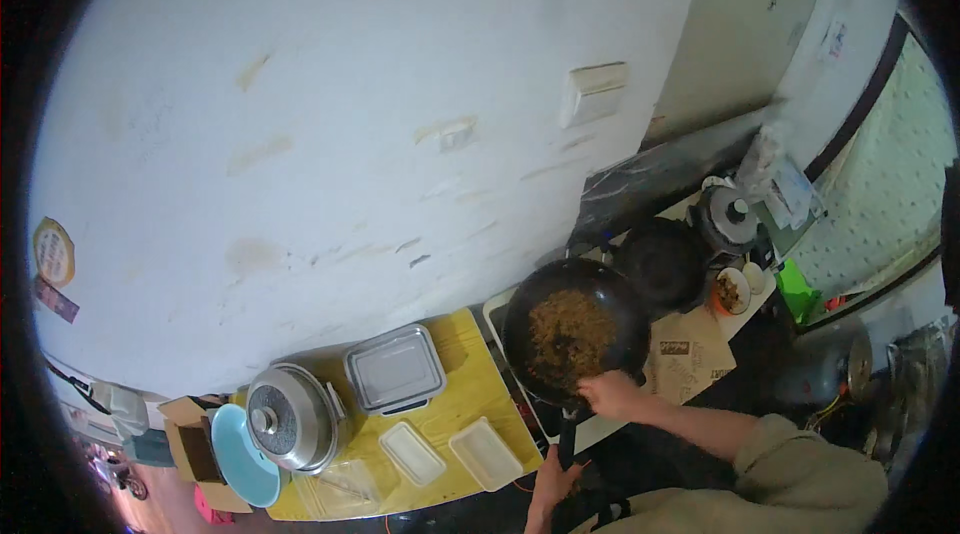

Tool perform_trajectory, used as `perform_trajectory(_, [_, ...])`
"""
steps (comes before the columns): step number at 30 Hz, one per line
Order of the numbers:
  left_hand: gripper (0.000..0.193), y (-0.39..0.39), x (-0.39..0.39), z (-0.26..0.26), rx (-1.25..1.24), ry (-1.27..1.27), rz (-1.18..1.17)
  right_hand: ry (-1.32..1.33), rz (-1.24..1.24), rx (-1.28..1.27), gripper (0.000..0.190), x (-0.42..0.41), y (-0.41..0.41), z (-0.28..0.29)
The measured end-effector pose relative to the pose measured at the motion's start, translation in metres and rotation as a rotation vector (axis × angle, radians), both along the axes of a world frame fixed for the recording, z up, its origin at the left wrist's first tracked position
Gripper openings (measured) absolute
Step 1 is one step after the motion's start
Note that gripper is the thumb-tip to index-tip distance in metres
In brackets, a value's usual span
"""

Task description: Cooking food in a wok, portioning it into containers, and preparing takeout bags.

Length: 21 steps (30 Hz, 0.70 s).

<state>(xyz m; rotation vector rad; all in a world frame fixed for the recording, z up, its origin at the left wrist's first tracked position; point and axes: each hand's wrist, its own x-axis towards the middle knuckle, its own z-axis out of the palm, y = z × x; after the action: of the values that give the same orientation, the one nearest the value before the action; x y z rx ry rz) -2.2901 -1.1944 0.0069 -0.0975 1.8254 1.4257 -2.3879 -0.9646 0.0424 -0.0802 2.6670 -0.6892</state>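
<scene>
A dark wok (634,309) with a long black handle (567,440) stands on the stove, and a heap of brown minced food (570,331) lies in it. Around the lower part of that handle my left hand (553,480) is closed. My right hand (609,393) is over the wok's near rim, at the edge of the food, with its fingers curled inward. Whether those fingers pinch some of the food or a utensil is too small to tell. Behind the wok to the right is a second black pan (662,264).
Left of the stove, a yellow-covered table (465,346) bears a lidded steel pot (296,418), a lidded container (395,369) and white trays (412,453) (486,454). To the right are a printed paper bag (690,357), a food bowl (731,291) and a grey lidded pot (726,219).
</scene>
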Motion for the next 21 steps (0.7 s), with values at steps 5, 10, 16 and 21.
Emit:
perform_trajectory(5, [0.041, 0.0, 0.01, -0.019, 0.029, -0.046, -0.008, 0.146, -0.11, 0.213, 0.017, -0.051, 0.017, -0.033])
perform_trajectory(10, [0.039, -0.005, -0.002, 0.011, -0.019, 0.162, -0.014, -0.095, 0.078, 0.162, 0.014, -0.018, 0.051, 0.025])
perform_trajectory(16, [0.034, 0.003, 0.0, 0.009, 0.03, 0.033, -0.002, 0.126, 0.046, 0.395, 0.022, -0.035, 0.029, -0.005])
perform_trajectory(21, [0.031, -0.004, -0.002, 0.012, 0.012, 0.013, 0.008, -0.043, 0.234, 0.277, 0.022, -0.016, 0.105, 0.025])
